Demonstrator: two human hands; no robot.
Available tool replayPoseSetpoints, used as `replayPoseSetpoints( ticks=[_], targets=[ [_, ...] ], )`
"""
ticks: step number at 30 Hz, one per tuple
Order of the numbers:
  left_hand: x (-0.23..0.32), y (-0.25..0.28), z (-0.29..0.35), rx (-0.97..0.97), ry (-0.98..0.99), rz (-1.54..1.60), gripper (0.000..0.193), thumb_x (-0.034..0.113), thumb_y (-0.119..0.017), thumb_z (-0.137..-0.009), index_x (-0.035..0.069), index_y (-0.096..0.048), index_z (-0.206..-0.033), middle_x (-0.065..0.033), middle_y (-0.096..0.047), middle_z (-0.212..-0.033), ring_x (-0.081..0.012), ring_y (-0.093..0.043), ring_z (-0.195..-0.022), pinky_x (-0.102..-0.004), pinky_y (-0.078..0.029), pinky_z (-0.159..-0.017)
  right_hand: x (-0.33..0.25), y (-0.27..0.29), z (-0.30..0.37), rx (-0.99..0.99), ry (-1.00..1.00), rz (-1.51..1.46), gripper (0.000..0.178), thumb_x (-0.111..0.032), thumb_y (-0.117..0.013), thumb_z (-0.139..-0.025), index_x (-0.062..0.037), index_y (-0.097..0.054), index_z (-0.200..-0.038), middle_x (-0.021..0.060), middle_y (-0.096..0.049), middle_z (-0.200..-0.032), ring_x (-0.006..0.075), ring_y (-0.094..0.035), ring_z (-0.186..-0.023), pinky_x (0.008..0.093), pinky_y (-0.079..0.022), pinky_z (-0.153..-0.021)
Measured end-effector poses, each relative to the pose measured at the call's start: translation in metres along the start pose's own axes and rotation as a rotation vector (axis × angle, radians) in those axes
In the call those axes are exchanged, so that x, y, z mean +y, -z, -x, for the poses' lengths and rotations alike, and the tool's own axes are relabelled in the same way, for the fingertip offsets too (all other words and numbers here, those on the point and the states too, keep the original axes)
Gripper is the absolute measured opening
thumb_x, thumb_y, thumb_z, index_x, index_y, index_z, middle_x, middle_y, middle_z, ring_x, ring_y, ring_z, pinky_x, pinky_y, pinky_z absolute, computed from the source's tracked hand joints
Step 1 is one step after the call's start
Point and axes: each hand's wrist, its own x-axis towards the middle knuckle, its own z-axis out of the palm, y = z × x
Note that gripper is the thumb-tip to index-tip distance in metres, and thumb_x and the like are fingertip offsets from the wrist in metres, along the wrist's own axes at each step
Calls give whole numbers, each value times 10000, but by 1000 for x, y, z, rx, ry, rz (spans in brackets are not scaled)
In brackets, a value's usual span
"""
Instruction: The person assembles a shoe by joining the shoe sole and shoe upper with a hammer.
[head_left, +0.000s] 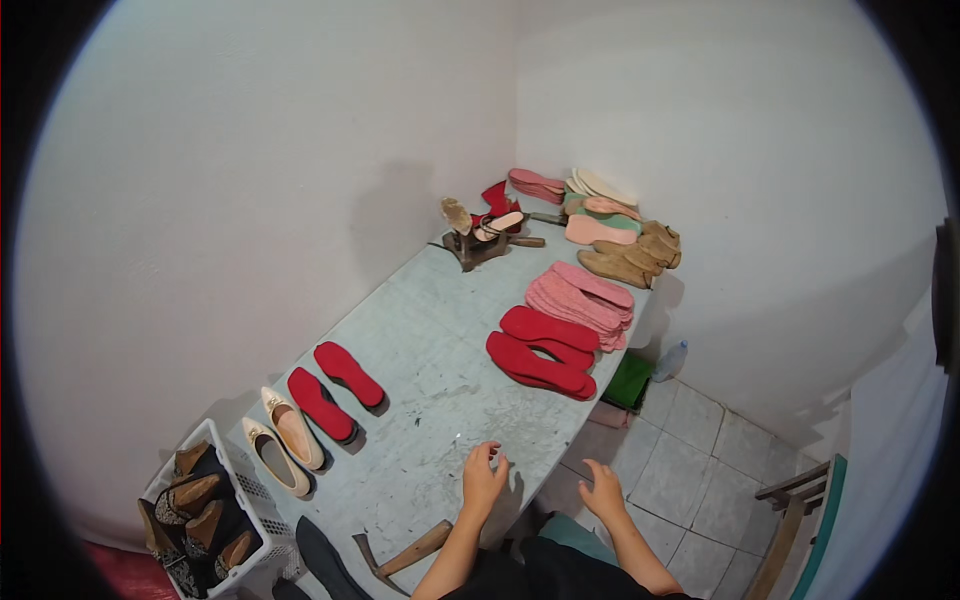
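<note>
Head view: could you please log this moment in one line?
left hand: open, over table | right hand: open, beyond table edge | red soles: on table

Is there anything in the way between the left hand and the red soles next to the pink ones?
No, nothing I can see. The left hand is over the table, and the red soles lie farther up it. The pink soles are on their far side.

**Softly Lit, Bowed at Rim**

Found moderately bright and sharp over the table (430,340). Shadowed softly on the wall (250,150) left of the table, broadly on the wall (740,130) right of it. Darkened at the table's near edge beside the left hand (484,480). Bent, blue-fringed and blacked out well outside the table.
</note>
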Motion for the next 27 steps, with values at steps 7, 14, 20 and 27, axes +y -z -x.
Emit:
replayPoseSetpoints(
  ticks=[7, 14, 20, 27],
  targets=[
    [32, -85, -57, 42, -279, -233, 222, 150, -600, -757, 67, -566, -961, -127, -576, -877, -298, -562, -834, -413, -435, -709, 24, 57, -91, 265, 190, 87, 452, -132, -634, -711, -106, -522, -1148, 136, -559, -1041, 335, -517, -983, 418, -418, -837],
    [72, -160, -150, 50, -346, -481, 282, 168, -618, -743, 86, -546, -1003, -93, -555, -928, -282, -545, -867, -419, -421, -715, 11, 89, -222, 243, 438, 145, 478, -176, -663, -698, -115, -518, -1149, 74, -563, -1063, 260, -512, -1026, 402, -403, -861],
    [63, -202, -195, 125, -362, -680, 375, 135, -585, -722, 92, -524, -1090, -80, -544, -997, -247, -533, -939, -405, -413, -750, 14, 86, -290, 141, 611, 158, 583, -207, -695, -672, -123, -483, -1209, 97, -528, -1139, 274, -508, -1052, 403, -402, -881],
    [51, -215, -202, 133, -205, -740, 390, 124, -564, -717, 81, -514, -1101, -75, -538, -1015, -235, -513, -987, -394, -404, -764, 23, 40, -330, 34, 671, 283, 643, -265, -661, -721, -160, -410, -1303, 148, -498, -1089, 314, -502, -1007, 410, -397, -863]
  ],
)
